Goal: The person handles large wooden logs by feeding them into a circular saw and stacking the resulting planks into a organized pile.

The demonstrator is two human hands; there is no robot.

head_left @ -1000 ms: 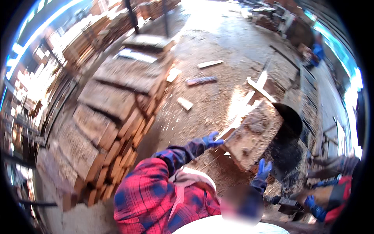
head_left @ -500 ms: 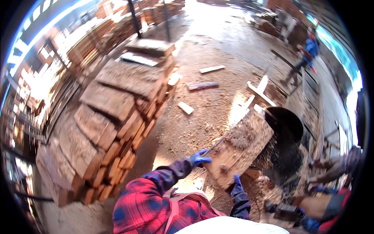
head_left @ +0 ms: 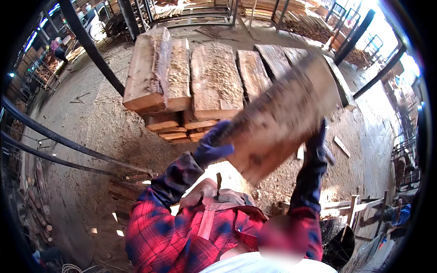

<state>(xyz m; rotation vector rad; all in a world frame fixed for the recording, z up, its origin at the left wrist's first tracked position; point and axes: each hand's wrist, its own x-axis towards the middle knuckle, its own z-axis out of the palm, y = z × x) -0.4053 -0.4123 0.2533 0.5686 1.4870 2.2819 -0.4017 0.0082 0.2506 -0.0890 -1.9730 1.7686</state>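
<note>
A thick wooden slab (head_left: 284, 123), rough and smeared by motion, is held up at a slant in front of me. My left hand (head_left: 213, 144), in a blue-purple glove, is closed on its lower left edge with the thumb along the near side. At its right edge my gloved right hand (head_left: 317, 139) grips it, the fingers partly hidden by the wood. Behind the slab stands a stack of similar slabs (head_left: 216, 84), dusted with sawdust. The raised slab covers part of the stack's right side; whether it touches the stack I cannot tell.
Dark metal posts (head_left: 93, 50) rise left of the stack, and curved dark rails (head_left: 59, 152) cross the left side. Loose offcuts (head_left: 341, 146) lie on the sawdust-strewn floor to the right. A person in blue (head_left: 400, 214) is at the lower right, near a wooden frame (head_left: 353, 207).
My view has turned left, from the round black object to the stack. Both hands have brought the slab along and raised it before the stack.
</note>
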